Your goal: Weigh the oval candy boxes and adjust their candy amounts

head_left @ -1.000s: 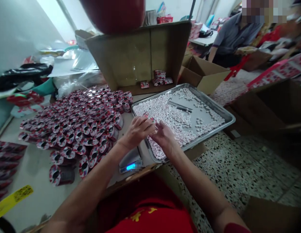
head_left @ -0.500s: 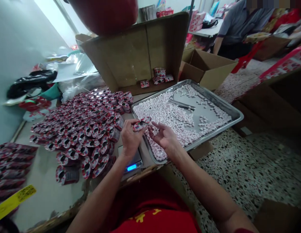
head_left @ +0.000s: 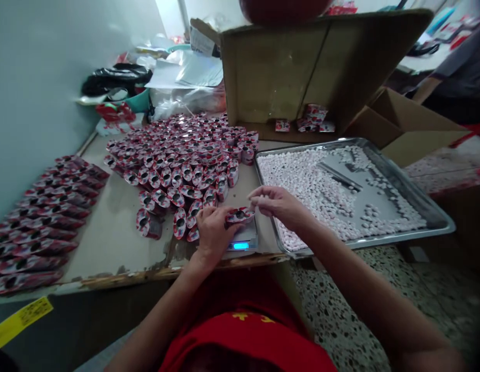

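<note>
My left hand (head_left: 213,232) grips a small red-and-white printed pouch (head_left: 240,215) with its open mouth facing up. The pouch is just above or on a small digital scale (head_left: 251,238) with a lit blue display; I cannot tell whether they touch. Beside the pouch's right end, my right hand (head_left: 284,207) is curled, fingertips together, around a few small white candies that are mostly hidden. To its right, a metal tray (head_left: 443,226) holds a wide layer of these white candies (head_left: 302,186). A metal scraper-like bar (head_left: 340,177) lies among them.
Many open pouches (head_left: 177,178) stand packed on the table (head_left: 115,232) to the left, with further rows (head_left: 42,222) at the far left. A cardboard box (head_left: 271,77) on its side holds several packets (head_left: 315,116). Another open carton (head_left: 410,116) and a person's arm (head_left: 426,90) are at right.
My view has turned left. My right hand, earlier palm up with candies over the tray's edge, has curled beside the pouch's mouth. My left hand has brought the pouch lower, over the scale.
</note>
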Action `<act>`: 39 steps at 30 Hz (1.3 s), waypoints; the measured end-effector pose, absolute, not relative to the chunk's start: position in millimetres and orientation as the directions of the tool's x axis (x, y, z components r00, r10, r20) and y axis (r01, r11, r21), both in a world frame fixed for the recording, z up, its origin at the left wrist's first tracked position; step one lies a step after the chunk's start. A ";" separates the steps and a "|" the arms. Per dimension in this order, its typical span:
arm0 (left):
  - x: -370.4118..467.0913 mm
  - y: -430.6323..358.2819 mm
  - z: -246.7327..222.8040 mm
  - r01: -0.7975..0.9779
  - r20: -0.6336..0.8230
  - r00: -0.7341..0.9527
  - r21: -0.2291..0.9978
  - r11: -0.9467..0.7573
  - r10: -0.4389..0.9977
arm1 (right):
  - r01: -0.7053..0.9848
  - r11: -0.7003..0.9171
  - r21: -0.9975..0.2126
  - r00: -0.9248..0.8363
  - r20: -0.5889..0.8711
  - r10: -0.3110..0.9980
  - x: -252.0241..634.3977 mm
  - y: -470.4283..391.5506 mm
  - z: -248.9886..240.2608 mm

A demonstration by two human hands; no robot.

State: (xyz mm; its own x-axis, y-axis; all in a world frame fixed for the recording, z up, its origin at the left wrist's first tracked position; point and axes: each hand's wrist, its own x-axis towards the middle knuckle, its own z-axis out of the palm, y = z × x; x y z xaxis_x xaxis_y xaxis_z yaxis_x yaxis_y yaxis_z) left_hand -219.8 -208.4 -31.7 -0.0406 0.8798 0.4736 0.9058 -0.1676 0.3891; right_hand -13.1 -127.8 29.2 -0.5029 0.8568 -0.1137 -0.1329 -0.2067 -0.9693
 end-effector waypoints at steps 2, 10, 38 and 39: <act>-227.4 -212.2 -28.8 0.918 0.483 -0.023 0.357 -0.173 0.875 | 0.005 -0.155 -0.988 -0.560 -0.131 0.818 -33.5 -127.8 29.0; -311.5 -242.4 2.8 0.865 0.517 -0.144 0.480 -0.146 0.844 | 0.269 -0.117 -0.956 -0.548 -0.252 0.798 -51.0 -130.1 30.5; -320.3 -256.3 9.2 0.800 0.499 -0.136 0.565 -0.202 0.856 | -0.181 -0.291 -0.939 -0.170 -0.261 0.950 -27.1 -113.6 49.4; -320.2 -256.8 9.5 0.800 0.504 -0.130 0.562 -0.210 0.854 | -0.270 -0.316 -0.910 -0.090 -0.302 0.949 -14.8 -106.9 51.2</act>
State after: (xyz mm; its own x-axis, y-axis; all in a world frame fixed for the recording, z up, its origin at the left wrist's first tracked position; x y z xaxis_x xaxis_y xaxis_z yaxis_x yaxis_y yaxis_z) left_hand -320.2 -256.8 9.5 -0.1301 0.8537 0.5042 0.8002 -0.2098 0.5618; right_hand -14.8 -106.9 51.2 -0.0905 0.9489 -0.3025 -0.2703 -0.3157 -0.9096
